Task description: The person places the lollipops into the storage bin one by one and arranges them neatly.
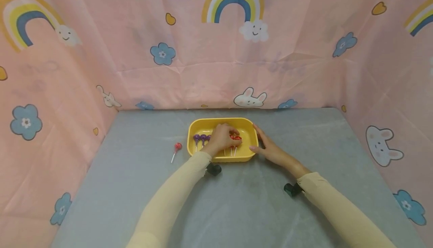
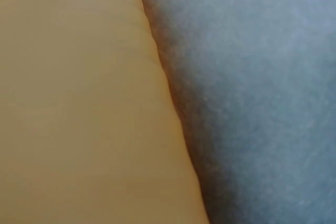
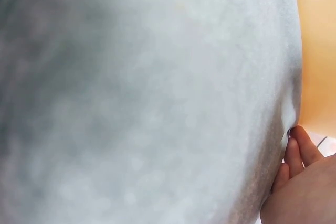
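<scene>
A yellow tray (image 1: pixel 221 159) holds several lollipops, purple-wrapped ones (image 1: pixel 196 137) at its left and red-wrapped ones toward its right. My left hand (image 1: pixel 221 137) reaches over the front rim, thumb and fingers curled at a red lollipop (image 1: pixel 238 138) whose white stick points toward me. Part of the row is hidden beneath this hand. At the tray's right end, my right hand (image 1: pixel 270 152) holds the rim, thumb at the front corner and fingers along the outer side. Its fingers (image 3: pixel 294 156) also show at the right edge of the right wrist view.
One red lollipop (image 1: pixel 177 146) lies outside the tray, on the grey tabletop (image 1: pixel 230 210) to its left. A pink printed cloth (image 1: pixel 203 79) hangs behind the table and on both sides. A dark wrist camera (image 1: pixel 214 169) sits by each cuff.
</scene>
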Tool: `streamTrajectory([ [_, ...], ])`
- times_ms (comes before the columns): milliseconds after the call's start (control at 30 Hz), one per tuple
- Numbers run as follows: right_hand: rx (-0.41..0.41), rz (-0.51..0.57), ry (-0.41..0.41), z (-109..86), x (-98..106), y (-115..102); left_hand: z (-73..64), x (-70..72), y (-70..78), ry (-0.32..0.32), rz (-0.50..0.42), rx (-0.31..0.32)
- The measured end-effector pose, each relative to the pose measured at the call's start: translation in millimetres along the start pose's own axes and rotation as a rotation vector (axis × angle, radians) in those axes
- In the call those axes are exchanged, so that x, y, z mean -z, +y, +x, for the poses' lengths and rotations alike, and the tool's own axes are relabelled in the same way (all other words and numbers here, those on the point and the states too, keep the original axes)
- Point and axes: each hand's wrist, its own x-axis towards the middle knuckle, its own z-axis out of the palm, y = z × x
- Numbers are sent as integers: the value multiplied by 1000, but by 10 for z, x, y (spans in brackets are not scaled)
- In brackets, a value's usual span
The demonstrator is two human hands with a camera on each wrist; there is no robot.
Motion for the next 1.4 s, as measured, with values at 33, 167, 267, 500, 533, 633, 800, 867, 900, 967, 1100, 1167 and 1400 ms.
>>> streamTrajectory([
  [33, -1, 3, -5, -25, 10, -48, 0, 0, 0, -2, 3, -4],
  [167, -2, 1, -20, -125, 45, -244, 3, -2, -4, 1, 11, -14],
  [267, -6, -3, -20, -145, 47, -276, 3, -5, -7, 6, 16, -14],
  [500, 15, 18, 0, -22, 6, -17, -2, -2, 3, 7, -5, 6],
  [533, 19, 20, 5, 5, -4, 40, -2, -2, 5, 7, -4, 5],
  [633, 33, 15, 14, 49, -18, 140, -3, -2, 7, 7, -5, 11],
  [800, 30, 13, 12, 39, -17, 120, -9, -5, 6, 7, -2, 18],
  [867, 28, 20, 4, 8, -6, 47, -9, -7, 4, 9, 4, 15],
  [900, 27, 21, 0, -16, 3, -3, -10, -8, 1, 10, 3, 14],
  [967, 21, 22, -11, -56, 24, -95, -8, -10, -1, 12, 5, 9],
  [1100, 11, 4, -23, -114, 51, -221, -5, -12, -10, 16, 10, 2],
  [1167, 7, 5, -21, -103, 45, -203, -6, -11, -14, 18, 12, -3],
  [1400, 20, 0, 11, 29, -12, 88, 2, -14, -14, 20, 13, -10],
])
